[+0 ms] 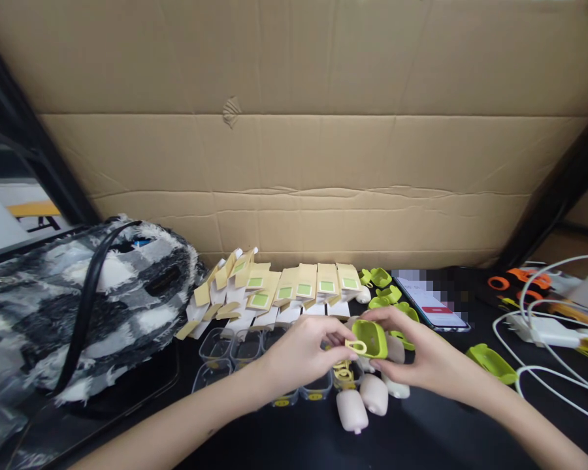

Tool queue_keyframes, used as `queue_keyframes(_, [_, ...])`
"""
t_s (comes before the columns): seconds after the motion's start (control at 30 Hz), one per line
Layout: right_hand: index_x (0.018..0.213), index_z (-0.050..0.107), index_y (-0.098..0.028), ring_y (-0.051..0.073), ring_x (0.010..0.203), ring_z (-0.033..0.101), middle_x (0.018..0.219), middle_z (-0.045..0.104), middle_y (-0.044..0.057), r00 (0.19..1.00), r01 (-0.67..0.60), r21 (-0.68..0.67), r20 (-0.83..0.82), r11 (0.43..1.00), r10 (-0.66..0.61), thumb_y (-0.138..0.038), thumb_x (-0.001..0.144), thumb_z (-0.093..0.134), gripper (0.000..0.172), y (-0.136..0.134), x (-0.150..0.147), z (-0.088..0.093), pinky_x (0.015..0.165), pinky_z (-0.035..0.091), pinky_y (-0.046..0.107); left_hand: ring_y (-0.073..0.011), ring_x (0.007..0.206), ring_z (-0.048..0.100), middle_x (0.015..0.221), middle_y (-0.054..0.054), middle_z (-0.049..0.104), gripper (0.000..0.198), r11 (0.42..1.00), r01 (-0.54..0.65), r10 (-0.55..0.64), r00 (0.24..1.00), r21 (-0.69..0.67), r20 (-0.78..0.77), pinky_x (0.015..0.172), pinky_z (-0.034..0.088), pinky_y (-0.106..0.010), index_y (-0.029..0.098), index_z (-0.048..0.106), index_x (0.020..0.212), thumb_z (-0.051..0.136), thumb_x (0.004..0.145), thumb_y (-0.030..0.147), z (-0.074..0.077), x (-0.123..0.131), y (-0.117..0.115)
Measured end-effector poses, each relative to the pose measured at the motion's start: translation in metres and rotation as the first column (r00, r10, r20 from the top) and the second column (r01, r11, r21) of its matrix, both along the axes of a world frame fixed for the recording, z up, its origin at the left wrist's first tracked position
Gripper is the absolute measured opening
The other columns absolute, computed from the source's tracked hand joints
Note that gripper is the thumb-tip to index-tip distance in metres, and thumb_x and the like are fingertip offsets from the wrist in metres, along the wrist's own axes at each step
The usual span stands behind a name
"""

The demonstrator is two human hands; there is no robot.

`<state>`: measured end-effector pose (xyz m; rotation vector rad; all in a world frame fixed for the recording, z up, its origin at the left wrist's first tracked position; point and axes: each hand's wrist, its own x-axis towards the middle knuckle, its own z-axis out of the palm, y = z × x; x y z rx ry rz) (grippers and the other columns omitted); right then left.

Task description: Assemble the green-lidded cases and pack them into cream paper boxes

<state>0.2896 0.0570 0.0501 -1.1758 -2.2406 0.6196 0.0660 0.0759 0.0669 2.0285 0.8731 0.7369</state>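
My right hand [414, 349] grips a small lime-green case [374, 334], its hollow side facing me. From the left, my left hand [311, 343] pinches a pale yellow loop [357, 346] against the case's lower left edge. Whether the loop is attached to the case I cannot tell. Beneath my hands, more yellow loops [343, 372] fill a clear tub, partly covered by my fingers. Smooth off-white rounded pieces [351, 410] lie just in front of it. Other green cases [386, 297] are scattered behind my right hand, and one more green case [491, 363] rests farther right.
Clear plastic tubs [216, 344] stand by my left forearm. Behind them are rows of beige-and-white cards or packets [285, 288]. A phone [434, 307] lies at back right, near white cables [524, 369] and an orange-handled tool [532, 279]. A shaggy bag [127, 294] sits left; cardboard [298, 156] walls the back.
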Motion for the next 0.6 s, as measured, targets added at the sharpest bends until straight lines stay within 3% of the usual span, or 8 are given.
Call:
queue_keyframes(0.2, [0.12,0.046,-0.024,0.026,0.12,0.056,0.124,0.06,0.009,0.998,-0.04,-0.062,-0.043,0.997,0.037,-0.018,0.079,0.06,0.043,-0.005,-0.006,0.002,0.096,0.05,0.038,-0.0176,0.077,0.066,0.085,-0.008,0.073,0.014,0.994,0.0,0.006,0.998,0.11,-0.055,0.076,0.051,-0.031,0.014,0.075,0.09,0.067,0.079,0.016,0.001,0.0,-0.005])
queue_keyframes(0.4, [0.12,0.047,-0.026,0.027,0.123,0.054,0.122,0.06,0.007,0.996,-0.062,-0.001,-0.06,0.998,0.062,-0.016,0.079,0.06,0.045,-0.007,-0.007,-0.001,0.097,0.05,0.039,-0.0143,0.069,0.066,0.079,-0.005,0.073,0.012,0.995,0.032,-0.026,0.997,0.098,-0.071,0.066,0.053,-0.023,0.014,0.075,0.088,0.07,0.078,0.019,0.006,0.0,0.0])
queue_keyframes(0.6, [0.119,0.048,-0.025,0.025,0.114,0.059,0.118,0.062,0.006,0.997,-0.059,0.066,-0.055,0.996,0.062,-0.018,0.078,0.062,0.044,-0.009,-0.012,-0.002,0.096,0.05,0.037,-0.0152,0.069,0.061,0.075,-0.005,0.068,0.012,0.97,0.032,-0.006,0.994,0.24,-0.107,0.067,0.049,-0.026,0.013,0.074,0.086,0.066,0.078,0.016,0.003,0.001,-0.003])
